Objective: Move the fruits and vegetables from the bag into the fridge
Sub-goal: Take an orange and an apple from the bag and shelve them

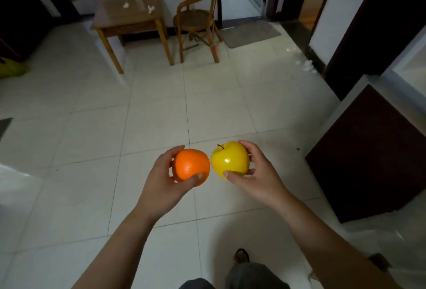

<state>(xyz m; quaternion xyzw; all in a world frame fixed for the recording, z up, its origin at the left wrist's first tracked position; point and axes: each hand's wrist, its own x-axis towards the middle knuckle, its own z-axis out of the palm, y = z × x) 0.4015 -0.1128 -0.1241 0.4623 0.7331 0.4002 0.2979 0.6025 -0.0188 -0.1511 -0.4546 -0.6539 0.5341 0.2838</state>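
Note:
My left hand (pixel 161 180) grips an orange (pixel 191 166), held out in front of me over the tiled floor. Right beside it, my right hand (pixel 258 173) holds a yellow apple (pixel 230 159) with a short dark stem pointing up. The two fruits are almost touching at chest height. No fridge shows in this view. A yellow-green bag-like thing (pixel 11 68) lies at the far left edge, blurred.
A small wooden table (pixel 129 15) and a rattan chair (pixel 198 17) stand against the far wall. A grey mat (pixel 251 33) lies before a doorway. A dark brown cabinet (pixel 373 150) juts in at the right. Pale tiled floor (pixel 161 104) stretches between.

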